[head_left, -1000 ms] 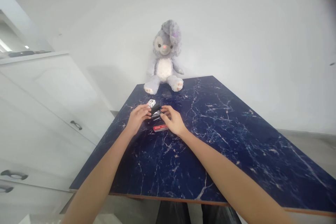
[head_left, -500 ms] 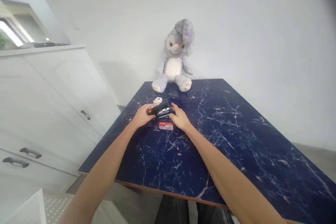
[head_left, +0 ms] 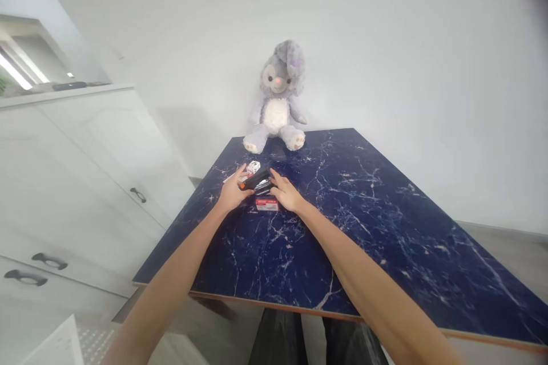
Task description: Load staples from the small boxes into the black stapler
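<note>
A black stapler (head_left: pixel 258 178) with an orange spot at its left end and a shiny metal strip lies between my hands over the table, its upper arm raised apart from the lower part. Around its left end, my left hand (head_left: pixel 232 193) is closed, thumb on the near side and fingers on the far side. My right hand (head_left: pixel 287 193) grips the right end between thumb and fingers. Just in front of the stapler sits a small red-and-white box (head_left: pixel 267 205). Behind it stands a small white box with red marks (head_left: pixel 253 167), partly hidden by the stapler and my left fingers.
A grey plush toy (head_left: pixel 276 102) sits at the back of the dark blue marbled table (head_left: pixel 363 251), against the wall. White cabinets (head_left: pixel 94 182) with dark handles line the left side. The table's near edge runs just in front of my legs.
The view has shifted slightly, so the toy and table appear further left. My left index finger is raised more. Both hands remain at the stapler, and the boxes stay beside it.
</note>
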Demonstrator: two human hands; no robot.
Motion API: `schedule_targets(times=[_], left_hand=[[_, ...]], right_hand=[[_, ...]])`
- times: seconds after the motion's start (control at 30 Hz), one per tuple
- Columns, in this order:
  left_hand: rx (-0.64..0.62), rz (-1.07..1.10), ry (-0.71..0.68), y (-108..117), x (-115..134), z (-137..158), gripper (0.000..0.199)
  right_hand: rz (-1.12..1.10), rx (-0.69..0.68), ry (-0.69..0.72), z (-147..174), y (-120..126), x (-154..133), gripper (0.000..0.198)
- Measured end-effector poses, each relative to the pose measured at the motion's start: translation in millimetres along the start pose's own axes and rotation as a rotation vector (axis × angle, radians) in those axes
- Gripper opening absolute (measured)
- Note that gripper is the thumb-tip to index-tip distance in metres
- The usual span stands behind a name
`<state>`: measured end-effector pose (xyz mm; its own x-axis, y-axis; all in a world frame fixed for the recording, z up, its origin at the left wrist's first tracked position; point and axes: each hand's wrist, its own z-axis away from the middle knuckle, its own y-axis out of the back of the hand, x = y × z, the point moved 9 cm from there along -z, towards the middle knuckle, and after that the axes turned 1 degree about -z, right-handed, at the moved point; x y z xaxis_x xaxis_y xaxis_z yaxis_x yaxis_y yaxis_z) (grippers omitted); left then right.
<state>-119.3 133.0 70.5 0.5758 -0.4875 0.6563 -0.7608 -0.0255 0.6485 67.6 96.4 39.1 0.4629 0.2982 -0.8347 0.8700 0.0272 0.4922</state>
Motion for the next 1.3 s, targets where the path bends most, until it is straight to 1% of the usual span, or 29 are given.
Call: schedule_targets(times=[0.03, 0.1, 0.3, 0.47, 0.57, 0.63, 0.7, 0.8, 0.83, 0.87, 0.9, 1.0, 1.03, 1.07, 1.1, 1.13, 1.17, 1.2, 1.23, 1.3], left_hand=[[0.013, -0.001, 0.001, 0.6, 1.4, 0.6, 0.101], [0.032, 0.001, 0.009, 1.7, 2.7, 1.3, 0.103], [0.041, -0.006, -0.015, 0.0, 4.0, 2.3, 0.101], [0.017, -0.006, -0.024, -7.0, 6.5, 4.3, 0.094], [0.004, -0.058, -0.059, -10.1, 11.7, 3.0, 0.091], [-0.016, -0.094, -0.102, -10.1, 17.0, 1.7, 0.089], [0.003, -0.108, -0.152, -2.9, 23.9, 1.5, 0.077], [0.097, -0.115, -0.219, 17.3, 37.6, 6.1, 0.045], [0.099, -0.121, -0.242, 20.2, 43.6, 8.7, 0.037], [0.065, -0.133, -0.269, 18.4, 50.5, 11.8, 0.032], [0.001, -0.151, -0.299, 11.8, 57.9, 15.3, 0.03], [-0.26, -0.202, -0.375, -25.0, 78.3, 29.7, 0.035], [-0.325, -0.192, -0.395, -36.7, 83.6, 34.3, 0.038], [-0.361, -0.163, -0.413, -45.0, 88.3, 37.5, 0.038], [-0.367, -0.13, -0.431, -49.3, 91.9, 38.9, 0.037], [-0.343, -0.1, -0.44, -48.8, 93.1, 37.8, 0.036], [-0.288, -0.077, -0.435, -43.2, 91.2, 34.2, 0.035], [-0.206, -0.065, -0.409, -32.6, 85.7, 28.6, 0.035], [-0.103, -0.062, -0.359, -17.8, 76.1, 21.8, 0.036], [0.123, -0.075, -0.201, 17.8, 47.0, 9.7, 0.036]], right_hand=[[0.002, 0.002, -0.009, 0.1, 0.3, 0.1, 0.081], [0.001, 0.005, -0.026, 0.0, 0.5, 0.6, 0.082], [-0.001, 0.023, -0.003, -0.2, 3.0, -2.9, 0.081], [-0.024, 0.01, -0.021, -0.5, 0.4, -0.3, 0.083], [0.001, 0.049, -0.022, -0.6, -0.7, 3.5, 0.088], [0.035, 0.098, -0.021, -0.3, 1.4, 6.0, 0.09], [0.047, 0.169, -0.022, 0.5, 7.7, 8.1, 0.089], [0.032, 0.287, -0.07, 2.4, 21.9, 14.5, 0.081], [0.03, 0.312, -0.093, 2.8, 25.4, 17.1, 0.078], [0.032, 0.327, -0.112, 2.9, 27.8, 19.4, 0.076], [0.039, 0.335, -0.123, 2.7, 29.2, 21.0, 0.075], [0.062, 0.353, -0.101, 1.8, 30.4, 21.7, 0.072], [0.068, 0.36, -0.09, 1.8, 30.4, 21.7, 0.071], [0.072, 0.364, -0.084, 1.9, 30.3, 21.9, 0.069], [0.076, 0.368, -0.084, 2.0, 30.1, 22.3, 0.068], [0.08, 0.366, -0.087, 2.2, 29.8, 22.7, 0.067], [0.086, 0.361, -0.093, 2.2, 29.4, 22.8, 0.067], [0.095, 0.354, -0.098, 2.3, 28.9, 22.4, 0.066], [0.107, 0.348, -0.1, 2.4, 28.6, 21.4, 0.066], [0.131, 0.333, -0.097, 2.4, 27.9, 18.5, 0.065]])
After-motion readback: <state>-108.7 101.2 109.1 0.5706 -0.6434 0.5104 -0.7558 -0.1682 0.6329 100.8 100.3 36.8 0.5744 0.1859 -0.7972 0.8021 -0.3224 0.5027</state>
